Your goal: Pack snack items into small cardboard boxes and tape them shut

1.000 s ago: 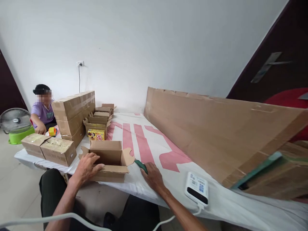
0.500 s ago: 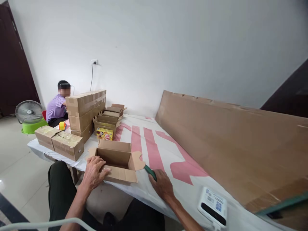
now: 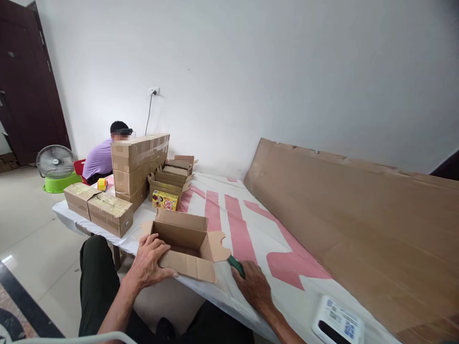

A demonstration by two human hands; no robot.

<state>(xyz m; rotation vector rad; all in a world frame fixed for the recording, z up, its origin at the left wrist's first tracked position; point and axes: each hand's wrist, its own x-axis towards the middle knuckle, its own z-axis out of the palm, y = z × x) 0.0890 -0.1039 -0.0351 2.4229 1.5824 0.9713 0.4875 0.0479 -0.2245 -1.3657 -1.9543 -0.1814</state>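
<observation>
An open cardboard box [image 3: 186, 272] stands at the near edge of the table, flaps folded outward and its inside bare. My left hand [image 3: 150, 260] grips its near left corner, fingers over the rim and thumb along the near flap. Right of the box, my right hand [image 3: 253, 282] is closed around a dark green tool [image 3: 236, 266] resting low over the sheet. The tool's tip lies by the box's right flap [image 3: 217, 246]; its kind is not clear. Behind the box, a yellow printed packet [image 3: 165, 200] leans against other open cartons [image 3: 168, 179].
Taped cartons [image 3: 109, 212] lie at the left, with a carton stack [image 3: 131, 165] behind. A person in purple [image 3: 98, 160] sits beyond it. A large cardboard sheet [image 3: 340, 215] leans at the right. A white device [image 3: 339, 320] lies near my right forearm. A fan [image 3: 55, 161] stands on the floor.
The view has turned left, so everything sits further right. My left thumb reaches further along the near flap. The person in purple has bent forward. My right hand still holds the green tool.
</observation>
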